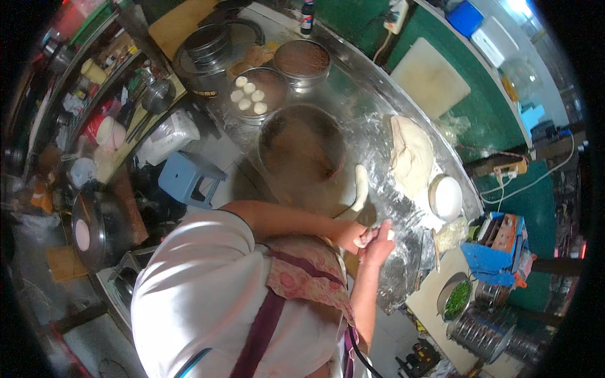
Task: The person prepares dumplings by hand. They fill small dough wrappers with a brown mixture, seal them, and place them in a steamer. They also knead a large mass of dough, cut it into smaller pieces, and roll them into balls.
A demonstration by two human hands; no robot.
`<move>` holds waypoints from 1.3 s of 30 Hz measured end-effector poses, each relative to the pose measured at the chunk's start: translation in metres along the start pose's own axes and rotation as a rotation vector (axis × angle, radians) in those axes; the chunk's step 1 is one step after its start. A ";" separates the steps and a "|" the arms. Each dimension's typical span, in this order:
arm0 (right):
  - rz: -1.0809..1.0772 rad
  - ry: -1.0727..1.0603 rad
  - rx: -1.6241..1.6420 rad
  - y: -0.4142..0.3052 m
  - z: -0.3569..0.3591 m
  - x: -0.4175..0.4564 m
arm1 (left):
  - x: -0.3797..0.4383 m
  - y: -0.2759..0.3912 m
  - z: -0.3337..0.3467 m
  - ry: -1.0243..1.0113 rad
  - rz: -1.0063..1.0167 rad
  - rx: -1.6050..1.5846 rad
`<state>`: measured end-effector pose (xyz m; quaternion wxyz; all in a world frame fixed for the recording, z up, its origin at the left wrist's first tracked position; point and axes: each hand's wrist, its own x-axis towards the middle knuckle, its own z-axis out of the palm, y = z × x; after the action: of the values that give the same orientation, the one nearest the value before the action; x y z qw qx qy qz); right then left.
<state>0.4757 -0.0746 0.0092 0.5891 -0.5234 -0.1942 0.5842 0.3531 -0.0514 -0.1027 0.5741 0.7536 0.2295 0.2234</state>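
Note:
My left hand [353, 237] and my right hand [379, 245] meet close to my body above the floured metal worktop. Between them is a small lump of pale dough [366, 237], partly covered by my fingers. Just beyond, a rope of dough [361, 186] lies on the worktop. Farther to the right sits a large mass of dough [410, 156] beside a white bowl [447, 197]. Several small round dough pieces [257, 96] rest in a round steamer tray at the far left of the worktop.
A large round pan [302, 144] stands left of the dough rope, with another round tray [301, 60] behind it. A cleaver [427, 250] and a thin wooden stick [436, 253] lie at the right. Beyond them is a bowl of chopped greens [456, 298]. A blue stool [186, 178] stands left.

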 end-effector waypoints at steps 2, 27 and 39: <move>-0.002 0.080 -0.102 0.007 0.012 -0.004 | -0.008 0.032 -0.006 0.054 -0.082 -0.078; -0.246 -0.110 -0.828 0.024 -0.115 0.010 | -0.011 0.050 -0.008 0.000 0.133 0.708; -0.098 -0.139 -0.590 0.020 -0.075 0.009 | 0.011 0.066 -0.011 0.132 -0.117 -0.063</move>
<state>0.5312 -0.0999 -0.0392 0.4247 -0.6205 -0.4203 0.5079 0.3607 -0.0519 -0.0355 0.5931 0.7040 0.3035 0.2459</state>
